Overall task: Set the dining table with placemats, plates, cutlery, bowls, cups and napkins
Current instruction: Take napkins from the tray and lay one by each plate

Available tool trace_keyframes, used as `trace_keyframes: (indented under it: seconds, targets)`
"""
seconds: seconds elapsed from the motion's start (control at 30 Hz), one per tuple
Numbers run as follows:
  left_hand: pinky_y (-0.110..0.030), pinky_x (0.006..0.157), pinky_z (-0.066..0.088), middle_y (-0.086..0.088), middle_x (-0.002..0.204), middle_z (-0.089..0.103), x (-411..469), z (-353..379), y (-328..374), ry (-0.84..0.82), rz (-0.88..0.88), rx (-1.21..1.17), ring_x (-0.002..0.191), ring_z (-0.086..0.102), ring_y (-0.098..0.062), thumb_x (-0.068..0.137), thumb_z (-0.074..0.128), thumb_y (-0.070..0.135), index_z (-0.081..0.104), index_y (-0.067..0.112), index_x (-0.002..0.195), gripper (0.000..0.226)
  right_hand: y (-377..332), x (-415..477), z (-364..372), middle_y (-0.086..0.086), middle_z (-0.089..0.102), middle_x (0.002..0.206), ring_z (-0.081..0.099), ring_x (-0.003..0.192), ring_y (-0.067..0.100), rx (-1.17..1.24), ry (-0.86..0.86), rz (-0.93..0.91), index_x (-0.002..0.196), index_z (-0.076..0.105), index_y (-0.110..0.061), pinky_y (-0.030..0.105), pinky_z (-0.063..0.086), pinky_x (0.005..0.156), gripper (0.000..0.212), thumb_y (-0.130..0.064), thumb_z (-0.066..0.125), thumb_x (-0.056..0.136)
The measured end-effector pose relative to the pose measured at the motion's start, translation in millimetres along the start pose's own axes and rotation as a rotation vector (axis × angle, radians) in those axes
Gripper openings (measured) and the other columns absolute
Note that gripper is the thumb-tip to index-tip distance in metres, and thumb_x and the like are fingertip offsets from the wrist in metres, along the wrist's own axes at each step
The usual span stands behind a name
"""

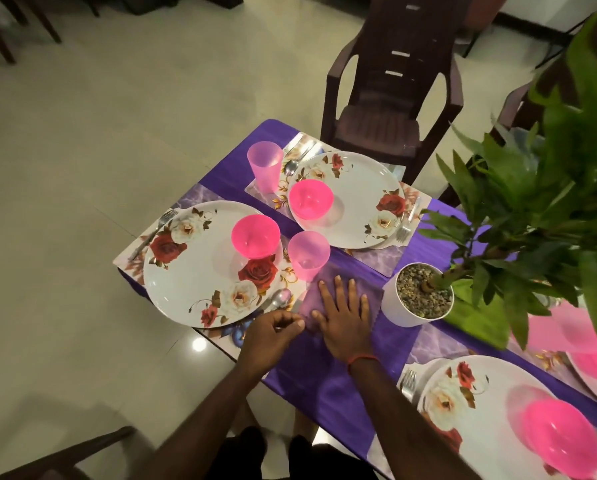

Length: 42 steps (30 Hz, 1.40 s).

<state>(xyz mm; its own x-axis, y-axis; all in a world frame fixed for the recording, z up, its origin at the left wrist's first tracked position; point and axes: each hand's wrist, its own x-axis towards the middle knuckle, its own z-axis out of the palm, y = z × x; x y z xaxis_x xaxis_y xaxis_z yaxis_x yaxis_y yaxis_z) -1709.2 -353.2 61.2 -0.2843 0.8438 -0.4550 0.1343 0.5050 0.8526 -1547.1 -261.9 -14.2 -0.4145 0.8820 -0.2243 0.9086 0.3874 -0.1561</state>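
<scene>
Well left of the white plant pot (392,308), a floral plate (193,271) carries a pink bowl (255,237), with a spoon (281,298) at its pot-side rim. Nearer the pot, the left hand (276,332) curls its fingers and pinches the near-left corner of the purple napkin (309,301), which lies just left of the pot. The right hand (345,317) presses flat on that napkin, fingers spread, just beside the left hand and between it and the pot.

Purple-clothed table (324,386), floral placemats (382,263), purple napkin (326,277), white plant pot (397,315)
</scene>
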Motion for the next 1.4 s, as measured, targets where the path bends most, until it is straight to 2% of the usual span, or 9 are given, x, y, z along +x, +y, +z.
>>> trace_keyframes:
  seconds: [0.17, 0.3, 0.43, 0.53, 0.67, 0.77, 0.93, 1.13, 1.4]
  targets:
    - [-0.018, 0.076, 0.053, 0.014, 0.093, 0.076, -7.7, -7.8, 14.4, 0.025, 0.078, 0.154, 0.084, 0.069, 0.001, 0.094, 0.072, 0.028, 0.076, 0.024, 0.103, 0.011, 1.4, -1.7, -12.2, 0.011, 0.012, 0.168, 0.006, 0.154, 0.04, 0.008, -0.053, -0.035, 0.161, 0.01, -0.031, 0.061, 0.016, 0.119, 0.07, -0.061, 0.012, 0.098]
    - [-0.015, 0.078, 0.049, 0.019, 0.098, 0.071, -19.0, -13.9, 20.8, 0.05, 0.133, 0.283, 0.094, 0.067, 0.001, 0.094, 0.071, 0.033, 0.073, 0.027, 0.105, 0.013, -4.4, -13.4, -35.3, 0.014, -0.001, 0.168, -0.003, 0.153, 0.044, 0.012, -0.122, -0.014, 0.16, 0.012, -0.033, 0.061, 0.011, 0.118, 0.078, -0.071, 0.03, 0.094]
    - [-0.023, 0.09, 0.045, 0.008, 0.127, 0.068, -27.4, -25.1, 11.9, 0.105, 0.282, 0.573, 0.115, 0.06, -0.008, 0.095, 0.069, 0.043, 0.067, 0.027, 0.129, 0.038, -22.9, -35.8, -52.8, 0.017, 0.041, 0.155, 0.036, 0.143, 0.042, -0.012, 0.035, -0.081, 0.144, 0.049, -0.027, 0.058, 0.036, 0.109, 0.073, -0.065, 0.063, 0.083]
    - [-0.026, 0.094, 0.043, 0.003, 0.13, 0.067, -31.1, -36.3, 8.0, 0.153, 0.359, 0.664, 0.119, 0.058, -0.014, 0.092, 0.068, 0.049, 0.064, 0.025, 0.134, 0.048, -38.1, -41.1, -68.4, 0.005, 0.063, 0.131, 0.057, 0.12, 0.026, 0.058, 0.049, -0.147, 0.131, 0.052, -0.028, 0.044, 0.046, 0.098, 0.051, -0.057, 0.059, 0.09]
    - [-0.047, 0.102, 0.051, 0.005, 0.131, 0.067, -30.8, -57.7, 6.8, 0.236, 0.452, 0.734, 0.121, 0.061, -0.016, 0.09, 0.058, 0.064, 0.062, 0.026, 0.132, 0.057, -57.8, -38.3, -90.4, 0.003, 0.068, 0.112, 0.061, 0.104, 0.024, 0.131, 0.13, -0.298, 0.131, 0.055, -0.025, 0.043, 0.051, 0.089, 0.044, -0.049, 0.056, 0.094]
    - [-0.055, 0.105, 0.049, 0.002, 0.141, 0.062, -33.4, -79.3, 6.7, 0.288, 0.487, 0.821, 0.132, 0.056, -0.023, 0.089, 0.05, 0.071, 0.058, 0.025, 0.138, 0.068, -78.3, -33.6, -102.7, 0.005, 0.066, 0.111, 0.059, 0.104, 0.028, 0.147, 0.212, -0.383, 0.129, 0.058, -0.022, 0.043, 0.049, 0.089, 0.044, -0.047, 0.06, 0.093]
    - [-0.059, 0.106, 0.045, -0.003, 0.15, 0.054, -49.8, -124.1, -0.8, 0.366, 0.479, 0.916, 0.139, 0.05, -0.031, 0.09, 0.027, 0.081, 0.053, 0.025, 0.143, 0.082, -126.1, -29.8, -115.4, -0.001, 0.052, 0.139, 0.044, 0.129, 0.025, 0.161, 0.196, -0.419, 0.141, 0.046, -0.033, 0.042, 0.037, 0.104, 0.057, -0.053, 0.062, 0.09]
    - [-0.058, 0.115, 0.032, 0.001, 0.161, 0.04, -72.9, -184.6, -23.8, 0.428, 0.383, 0.92, 0.149, 0.036, -0.029, 0.089, 0.044, 0.077, 0.043, 0.031, 0.151, 0.077, -198.0, -38.0, -110.1, 0.006, 0.013, 0.167, 0.004, 0.154, 0.032, 0.067, 0.073, -0.419, 0.158, 0.015, -0.036, 0.053, 0.005, 0.122, 0.077, -0.072, 0.038, 0.094]
    - [-0.053, 0.111, 0.037, -0.002, 0.159, 0.042, -104.7, -261.1, -65.7, 0.539, 0.354, 0.944, 0.148, 0.036, -0.029, 0.094, 0.033, 0.075, 0.045, 0.027, 0.149, 0.074, -295.3, -50.6, -101.0, 0.005, 0.008, 0.169, -0.002, 0.155, 0.029, 0.071, 0.04, -0.499, 0.158, 0.016, -0.033, 0.048, 0.002, 0.123, 0.078, -0.073, 0.038, 0.095]
